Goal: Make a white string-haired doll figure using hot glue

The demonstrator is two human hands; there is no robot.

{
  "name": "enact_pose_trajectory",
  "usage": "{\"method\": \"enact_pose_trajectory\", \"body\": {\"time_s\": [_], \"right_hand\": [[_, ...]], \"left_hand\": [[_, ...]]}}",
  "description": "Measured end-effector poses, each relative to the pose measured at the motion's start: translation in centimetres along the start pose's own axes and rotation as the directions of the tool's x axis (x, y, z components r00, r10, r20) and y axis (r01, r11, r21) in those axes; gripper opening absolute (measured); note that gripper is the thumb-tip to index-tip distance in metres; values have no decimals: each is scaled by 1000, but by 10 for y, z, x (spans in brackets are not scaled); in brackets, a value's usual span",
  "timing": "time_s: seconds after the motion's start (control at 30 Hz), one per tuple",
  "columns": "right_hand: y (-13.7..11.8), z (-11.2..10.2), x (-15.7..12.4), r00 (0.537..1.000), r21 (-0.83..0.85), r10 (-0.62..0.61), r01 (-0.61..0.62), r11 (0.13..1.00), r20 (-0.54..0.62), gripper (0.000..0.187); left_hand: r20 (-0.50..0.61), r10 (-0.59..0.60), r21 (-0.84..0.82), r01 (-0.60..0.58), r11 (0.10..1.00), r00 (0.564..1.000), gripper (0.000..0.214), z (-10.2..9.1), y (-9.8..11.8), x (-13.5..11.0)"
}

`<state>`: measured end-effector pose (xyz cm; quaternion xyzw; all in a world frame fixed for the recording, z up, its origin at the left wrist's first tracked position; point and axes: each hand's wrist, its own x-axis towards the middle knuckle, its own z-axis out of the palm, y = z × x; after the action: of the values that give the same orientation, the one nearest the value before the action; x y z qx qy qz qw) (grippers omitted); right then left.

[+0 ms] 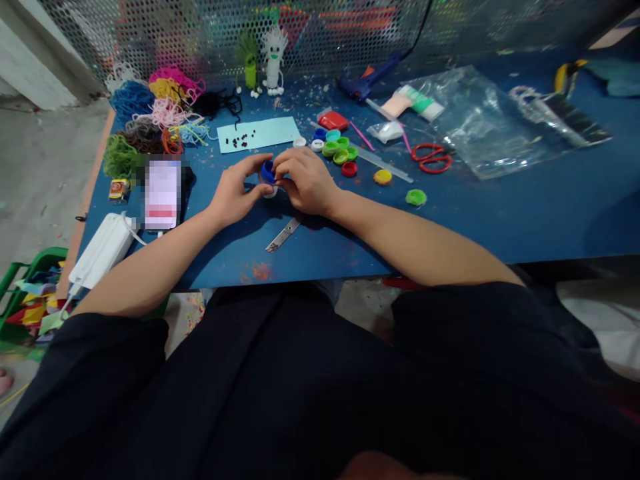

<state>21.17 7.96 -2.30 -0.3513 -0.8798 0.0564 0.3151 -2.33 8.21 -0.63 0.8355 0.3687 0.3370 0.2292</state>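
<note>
A dark blue bottle cap [269, 171] is between my two hands above the blue table [330, 247]. My left hand [234, 190] grips it from the left, thumb and forefinger curved round its side. From the right, my right hand [309, 181] has its fingers pinched at the cap's rim; anything small between those fingertips is hidden. Under the cap shows a pale, clear-looking round piece [271, 191], partly covered by my fingers. A flat metal blade [283, 235] lies just below my right hand. Behind my hands is a light blue card [275, 133] bearing several small black bits.
Several coloured bottle caps [341, 157], red scissors [432, 159], a glue gun [370, 79] and a plastic bag [480, 127] lie right and behind. At left are yarn bundles [133, 100], a phone [163, 193] and a white power bank [104, 250]. Two small figures [273, 63] stand at the back.
</note>
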Motion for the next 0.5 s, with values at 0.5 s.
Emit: {"method": "enact_pose_trajectory", "body": {"time_s": [0.5], "right_hand": [[2, -34, 3, 997, 8, 72, -72, 997, -29, 59]], "left_hand": [[-8, -10, 28, 11, 1000, 1000, 30, 0, -2, -1]]}}
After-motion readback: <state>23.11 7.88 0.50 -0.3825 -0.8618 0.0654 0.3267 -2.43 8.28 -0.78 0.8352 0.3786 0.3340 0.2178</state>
